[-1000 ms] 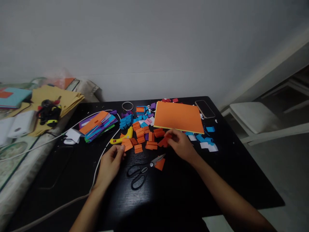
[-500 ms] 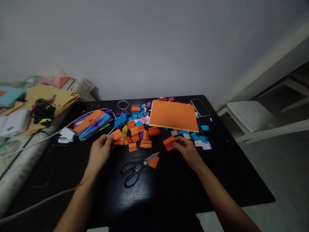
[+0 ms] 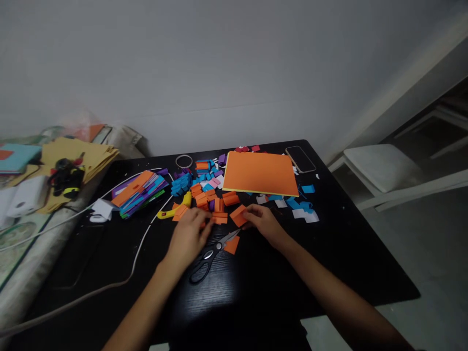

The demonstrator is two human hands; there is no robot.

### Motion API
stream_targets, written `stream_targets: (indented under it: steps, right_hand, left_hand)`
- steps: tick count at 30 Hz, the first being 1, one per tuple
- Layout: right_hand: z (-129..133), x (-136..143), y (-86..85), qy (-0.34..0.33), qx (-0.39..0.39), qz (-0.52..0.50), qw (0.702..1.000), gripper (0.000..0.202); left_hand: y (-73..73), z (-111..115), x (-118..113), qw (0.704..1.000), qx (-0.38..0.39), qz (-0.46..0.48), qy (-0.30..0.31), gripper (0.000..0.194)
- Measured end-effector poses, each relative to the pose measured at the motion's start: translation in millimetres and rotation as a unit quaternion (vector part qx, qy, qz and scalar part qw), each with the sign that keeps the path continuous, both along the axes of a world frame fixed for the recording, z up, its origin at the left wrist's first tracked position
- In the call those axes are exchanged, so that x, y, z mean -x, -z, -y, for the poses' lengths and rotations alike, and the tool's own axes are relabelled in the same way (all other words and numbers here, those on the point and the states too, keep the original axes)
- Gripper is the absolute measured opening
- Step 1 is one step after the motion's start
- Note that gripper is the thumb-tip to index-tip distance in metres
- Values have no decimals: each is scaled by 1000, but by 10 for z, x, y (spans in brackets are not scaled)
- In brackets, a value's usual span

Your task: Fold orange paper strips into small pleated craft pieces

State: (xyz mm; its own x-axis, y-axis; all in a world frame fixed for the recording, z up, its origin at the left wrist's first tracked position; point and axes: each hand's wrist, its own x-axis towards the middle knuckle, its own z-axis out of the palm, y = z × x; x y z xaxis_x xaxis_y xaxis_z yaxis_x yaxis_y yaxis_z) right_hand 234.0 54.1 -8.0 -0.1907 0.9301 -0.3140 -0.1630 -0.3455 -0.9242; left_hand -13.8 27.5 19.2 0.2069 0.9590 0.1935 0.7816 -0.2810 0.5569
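Just beyond the scissors [image 3: 218, 245] on the black tabletop [image 3: 285, 287], the right hand [image 3: 266, 225] pinches an orange paper piece [image 3: 238, 215], seemingly calling for light handling, while the left hand [image 3: 187, 236] curls near folded orange pieces [image 3: 220, 218], its grip unclear.

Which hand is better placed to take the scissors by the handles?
Probably the left hand: it is near the scissors, on the handle side, while the right hand holds orange paper.
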Motion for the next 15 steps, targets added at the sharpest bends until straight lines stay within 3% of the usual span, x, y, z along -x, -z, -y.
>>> stream_targets:
  steps: [3,8,15]
  right_hand:
    - [18,19,29,14,-9,-10,1000,27]
    - [74,-67,96,31,-21,-16,999,28]
    - [41,-54,130,29,-32,-7,999,30]
  left_hand:
    - [135,-69,-171,998,-19,-28,61,18]
    - [289,-135,-201,996,-28,-38,79,18]
    - [166,-43,-195,996,7,44,76,11]
